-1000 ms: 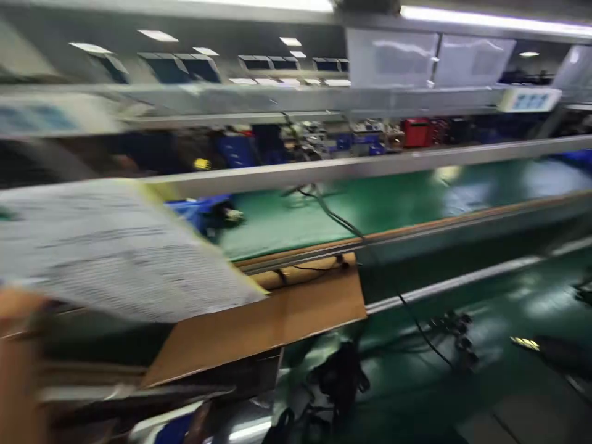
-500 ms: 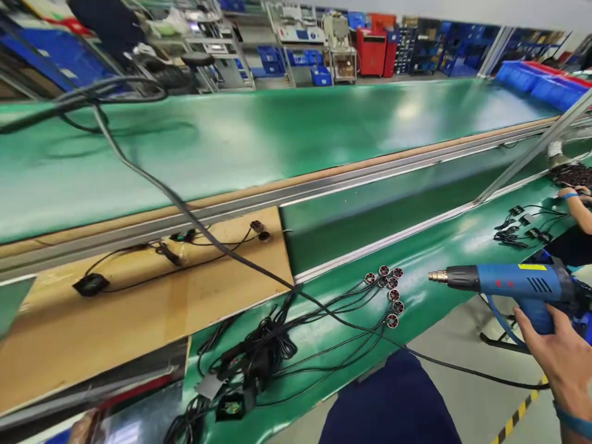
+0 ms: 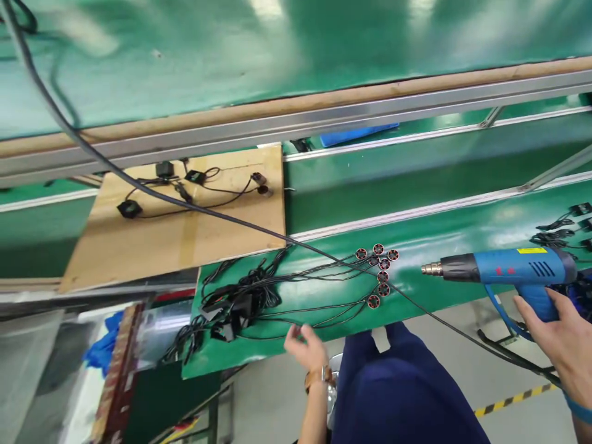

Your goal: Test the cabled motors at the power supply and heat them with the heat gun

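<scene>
While the long green-topped bench (image 3: 439, 231) carries the whole layout, a flat brown cardboard sheet (image 3: 161, 237) with black plugs on it lies at its left. Tangled bundle of thin black cables (image 3: 240, 302) sits just below the cardboard, leads fanned right; laying-out looks done, my judgement. Blue-and-black plastic heat gun (image 3: 518, 266) is up in the air at the right, roughly level, stepped metal nozzle (image 3: 432, 269) pointing left. Right hand (image 3: 562, 339) is wrapped around the gun's handle. Left hand (image 3: 308, 348) is empty, half open, fingers loosely curled near the bench's front edge; can't tell if it touches a cable. Eight round black-and-red parts (image 3: 383, 277) cluster at the cable ends, apart from the nozzle; can't tell whether any is finished.
</scene>
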`<state>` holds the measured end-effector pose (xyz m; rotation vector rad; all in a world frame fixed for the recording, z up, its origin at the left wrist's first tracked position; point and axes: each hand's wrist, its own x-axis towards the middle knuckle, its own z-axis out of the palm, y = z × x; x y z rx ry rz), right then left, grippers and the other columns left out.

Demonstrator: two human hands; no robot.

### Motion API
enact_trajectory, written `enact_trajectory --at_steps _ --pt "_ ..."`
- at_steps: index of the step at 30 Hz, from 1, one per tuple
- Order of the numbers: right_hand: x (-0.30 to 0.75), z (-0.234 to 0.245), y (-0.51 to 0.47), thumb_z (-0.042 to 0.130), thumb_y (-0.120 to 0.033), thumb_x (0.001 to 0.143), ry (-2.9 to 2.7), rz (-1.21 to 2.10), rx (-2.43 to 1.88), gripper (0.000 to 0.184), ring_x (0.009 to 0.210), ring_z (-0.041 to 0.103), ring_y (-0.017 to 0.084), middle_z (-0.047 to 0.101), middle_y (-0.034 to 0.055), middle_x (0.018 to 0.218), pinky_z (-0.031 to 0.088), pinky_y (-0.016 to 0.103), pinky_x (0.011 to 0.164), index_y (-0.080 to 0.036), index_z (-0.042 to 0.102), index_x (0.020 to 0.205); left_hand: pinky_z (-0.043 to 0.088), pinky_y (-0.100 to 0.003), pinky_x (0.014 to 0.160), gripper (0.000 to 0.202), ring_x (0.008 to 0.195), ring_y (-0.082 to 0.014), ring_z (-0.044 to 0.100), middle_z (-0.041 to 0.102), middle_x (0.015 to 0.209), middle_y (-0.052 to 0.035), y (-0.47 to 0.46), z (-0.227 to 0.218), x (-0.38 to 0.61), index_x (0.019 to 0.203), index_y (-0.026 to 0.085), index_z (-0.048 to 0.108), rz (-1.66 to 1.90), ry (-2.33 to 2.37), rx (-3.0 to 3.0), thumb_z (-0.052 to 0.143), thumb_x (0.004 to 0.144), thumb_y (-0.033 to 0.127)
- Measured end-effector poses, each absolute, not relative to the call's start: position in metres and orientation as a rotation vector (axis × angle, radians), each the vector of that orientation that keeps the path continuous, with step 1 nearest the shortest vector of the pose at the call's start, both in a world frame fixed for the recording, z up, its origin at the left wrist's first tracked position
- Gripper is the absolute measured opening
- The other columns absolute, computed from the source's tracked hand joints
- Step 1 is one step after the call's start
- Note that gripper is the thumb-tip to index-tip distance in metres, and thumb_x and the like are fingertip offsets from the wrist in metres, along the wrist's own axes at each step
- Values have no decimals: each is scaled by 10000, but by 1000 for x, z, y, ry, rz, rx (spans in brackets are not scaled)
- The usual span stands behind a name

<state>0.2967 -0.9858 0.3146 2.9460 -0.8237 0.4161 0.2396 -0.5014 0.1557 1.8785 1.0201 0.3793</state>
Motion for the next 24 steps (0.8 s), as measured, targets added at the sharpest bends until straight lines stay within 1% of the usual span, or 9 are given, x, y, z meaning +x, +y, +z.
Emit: enact_trajectory --at_steps 4,6,8,9,11,13,16,19,24 --pt "308 311 -988 487 -849 802 -746 410 3011 813 612 566 283 622 90 656 409 392 621 -192 711 1227 412 -455 1177 735 1414 -283 485 469 1522 -190 -538 148 320 1442 239 403 313 718 1519 568 880 683" --pt "314 310 -985 483 -845 808 -703 399 3028 806 612 566 271 633 80 671 411 380 627 -194 707 1226 426 -425 1161 694 1393 -265 517 574 1424 -160 -553 157 355 1376 254 463 225 553 1379 637 848 669" --pt "321 309 -981 499 -824 819 -659 401 3033 775 619 573 265 653 82 697 406 370 629 -199 705 1229 515 -390 1028 551 1151 -240 676 710 1075 -95 -562 168 374 1203 230 564 142 482 1241 664 849 640" --pt "324 309 -979 515 -809 822 -633 394 3035 759 623 576 263 663 85 709 400 364 626 -201 702 1236 553 -357 903 482 946 -214 722 692 865 -38 -564 173 375 1093 218 593 105 476 1186 666 854 630" --pt "333 308 -974 546 -779 827 -590 373 3024 736 624 577 260 681 92 729 377 350 614 -198 696 1254 516 -291 654 436 600 -154 649 547 608 52 -562 176 363 908 202 599 44 503 1154 669 852 628" --pt "344 307 -966 570 -739 838 -560 379 2994 712 639 583 260 701 107 763 343 337 607 -193 688 1280 441 -265 554 458 486 -129 570 465 534 79 -555 169 334 789 195 580 25 580 1202 677 840 639" --pt "365 308 -946 583 -661 876 -493 459 2969 655 675 589 248 730 129 866 278 318 601 -187 674 1319 473 -293 608 500 533 -162 607 467 511 68 -540 144 280 690 198 557 44 757 1234 687 809 666" --pt "389 305 -916 564 -600 925 -378 532 2981 591 663 545 196 734 120 959 208 302 592 -194 660 1343 506 -340 757 522 681 -211 673 550 532 23 -528 117 242 609 202 558 97 877 1319 684 796 674" --pt "422 295 -871 544 -560 964 -154 449 2987 570 609 420 128 681 83 947 131 301 595 -220 604 1418 481 -367 894 497 898 -258 683 682 672 -46 -525 96 233 604 205 636 91 822 1485 667 808 657"
